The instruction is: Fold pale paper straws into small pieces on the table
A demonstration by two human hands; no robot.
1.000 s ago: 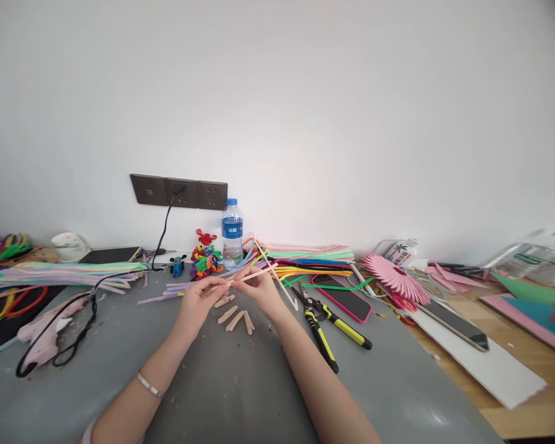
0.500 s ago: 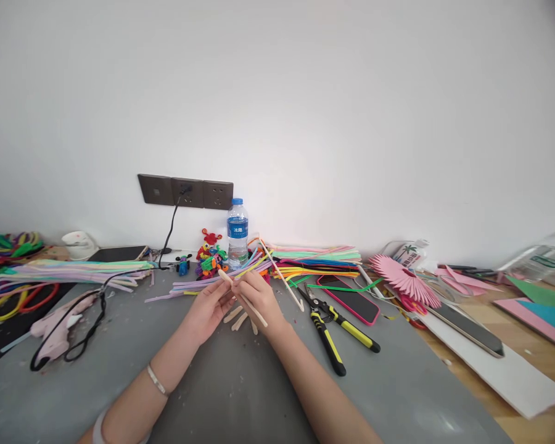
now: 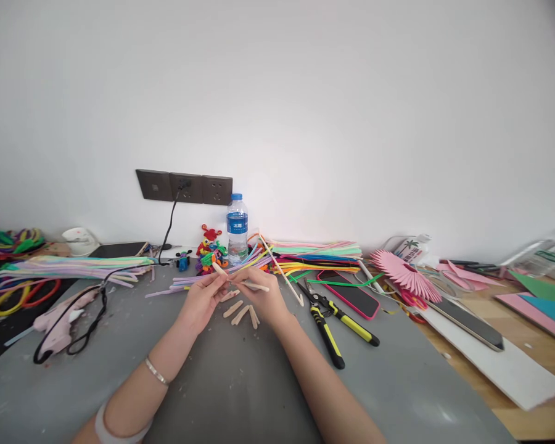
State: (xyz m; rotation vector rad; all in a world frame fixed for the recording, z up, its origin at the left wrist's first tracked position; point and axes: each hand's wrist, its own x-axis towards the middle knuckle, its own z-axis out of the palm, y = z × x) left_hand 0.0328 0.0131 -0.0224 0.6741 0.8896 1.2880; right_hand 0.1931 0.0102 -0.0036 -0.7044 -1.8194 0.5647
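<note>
My left hand [image 3: 203, 302] pinches a cream-coloured pipe cleaner [image 3: 219, 269] whose bent end sticks up past the fingertips. Close beside it, my right hand [image 3: 263, 296] is closed on the same cream material, with a straight length [image 3: 255, 287] lying across its fingers. Whether the two lengths join between the hands cannot be made out. Several short folded cream pieces [image 3: 241, 313] lie fanned out on the grey mat [image 3: 240, 382] just below the hands. A long cream pipe cleaner [image 3: 282, 271] with a hooked end lies behind my right hand.
Yellow-and-black pliers [image 3: 326, 327] and a pink-edged phone [image 3: 351, 296] lie to the right. Behind the hands stand a water bottle [image 3: 237, 228] and colourful figures [image 3: 210, 250]. A pink glue gun [image 3: 60, 324] with a black cord lies left. White board [image 3: 499, 364] lies far right.
The held pipe cleaner has turned from steeply slanted to nearly level on the right. My right hand has moved slightly right and rotated, uncovering more of the short pieces.
</note>
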